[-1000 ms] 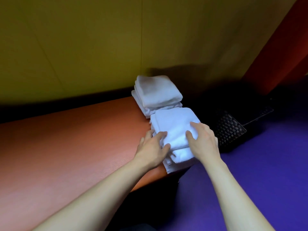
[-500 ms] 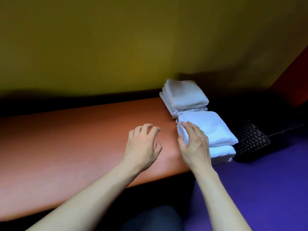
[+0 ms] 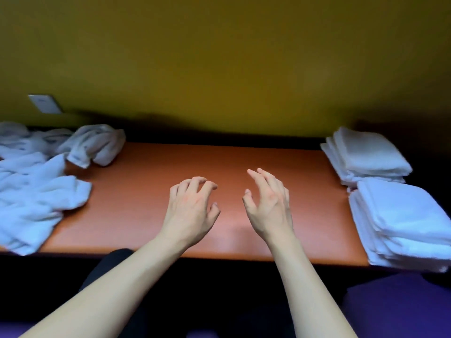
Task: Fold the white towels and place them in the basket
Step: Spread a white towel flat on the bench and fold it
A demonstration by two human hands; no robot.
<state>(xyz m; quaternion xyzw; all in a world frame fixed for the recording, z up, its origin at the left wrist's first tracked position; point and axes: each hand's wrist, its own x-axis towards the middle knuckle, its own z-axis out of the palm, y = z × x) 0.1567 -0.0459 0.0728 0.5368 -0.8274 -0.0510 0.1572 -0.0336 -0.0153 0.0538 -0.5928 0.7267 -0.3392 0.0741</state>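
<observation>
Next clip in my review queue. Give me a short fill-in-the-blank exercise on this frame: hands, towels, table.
1. Both the left hand and the right hand hover over the bare orange table top, holding ____.
2. The crumpled pile of unfolded white towels lies at the table's ____ end.
3. The neatly folded white towels at the right end form ____ stacks, the far stack and the near stack.
4. The wall behind the table is ____.

Missing words: nothing; left; two; yellow

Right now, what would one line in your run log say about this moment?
left hand: empty, over table | right hand: empty | unfolded towels: left | folded stacks: right | basket: not visible
</observation>
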